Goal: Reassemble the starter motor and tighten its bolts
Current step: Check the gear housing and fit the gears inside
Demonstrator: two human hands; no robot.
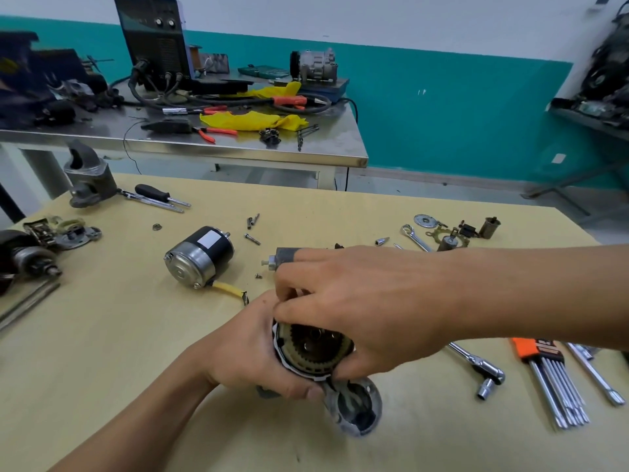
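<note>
My left hand (252, 352) grips the starter motor's front housing (354, 407) low in the middle of the yellow table, its open end with a toothed ring gear (313, 349) facing me. My right hand (357, 311) reaches across from the right, fingers curled over the rim of the gear opening; what they pinch there is hidden. The black and silver motor body (199, 255) with a yellow lead lies apart to the upper left. Loose bolts (252, 229) lie behind it. A grey cylindrical part (284, 257) sits just behind my right hand.
A ratchet (483, 369) and an orange-holdered hex key set (551, 379) lie to the right. A wrench, washer and small parts (452, 233) sit at the far right. Another housing (90, 182), screwdrivers (160, 197) and motor pieces (30, 253) occupy the left. A cluttered steel bench (190, 144) stands behind.
</note>
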